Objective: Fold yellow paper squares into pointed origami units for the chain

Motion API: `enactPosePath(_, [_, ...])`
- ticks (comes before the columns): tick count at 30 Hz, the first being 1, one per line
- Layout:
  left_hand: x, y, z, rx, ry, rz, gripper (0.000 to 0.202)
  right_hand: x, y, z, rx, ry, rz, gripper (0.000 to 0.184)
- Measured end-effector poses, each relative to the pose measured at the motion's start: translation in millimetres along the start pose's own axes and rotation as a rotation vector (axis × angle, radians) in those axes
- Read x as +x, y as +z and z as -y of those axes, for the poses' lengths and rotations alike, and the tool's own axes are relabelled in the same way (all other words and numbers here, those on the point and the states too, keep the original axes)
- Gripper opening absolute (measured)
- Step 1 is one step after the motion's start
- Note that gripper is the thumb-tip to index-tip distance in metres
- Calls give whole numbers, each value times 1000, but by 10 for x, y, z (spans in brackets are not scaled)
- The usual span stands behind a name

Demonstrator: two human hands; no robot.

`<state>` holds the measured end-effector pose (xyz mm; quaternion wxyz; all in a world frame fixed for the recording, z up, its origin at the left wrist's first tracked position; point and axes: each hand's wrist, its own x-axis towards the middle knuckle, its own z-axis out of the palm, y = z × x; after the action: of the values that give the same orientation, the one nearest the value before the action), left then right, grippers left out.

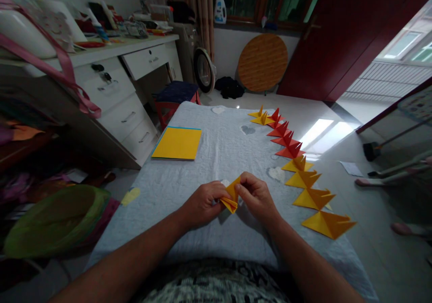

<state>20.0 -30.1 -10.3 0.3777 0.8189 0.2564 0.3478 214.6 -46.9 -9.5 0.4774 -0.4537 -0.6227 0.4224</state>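
A small folded yellow paper piece (232, 196) is pinched between both hands just above the grey cloth-covered table (189, 177). My left hand (201, 205) grips its left side with closed fingers. My right hand (256, 198) pinches its upper right edge. A stack of yellow square paper (177, 143) lies flat at the table's far left. Several finished folded pieces run in a row along the right edge: yellow ones near me (315, 198), red ones (285, 141) farther off, and yellow ones (260, 117) at the far end.
A white desk with drawers (130, 96) stands left, cluttered on top. A green bag (57, 219) lies at lower left. A red stool (175, 98) sits beyond the table. A round wooden board (262, 62) leans on the far wall. Tiled floor stretches right.
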Motion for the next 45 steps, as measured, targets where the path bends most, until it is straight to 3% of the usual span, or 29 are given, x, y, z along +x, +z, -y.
enactPosePath(9, [15,0,-29,-41,-25,33,19,8,-13,39,53,-14,-129,20])
enactPosePath(14, [-5,-31,-3,1,34,-80,17,-14,-26,42,125,-56,-213,16])
enactPosePath(18, [-23,-48,42,52,48,-213,10,-48,-35,95,77,-232,-68,8])
enactPosePath(22, [-21,-42,55,35,30,-214,10,-66,7,122,-93,-371,79,19])
enactPosePath(31, [12,-37,42,-80,-16,-163,15,-61,56,54,-205,-439,16,12])
enactPosePath(39, [3,-12,58,-6,-31,-147,15,-71,66,98,-232,-477,-12,10])
enactPosePath(45, [0,-15,45,57,10,-173,11,-73,21,117,-148,-397,-18,16])
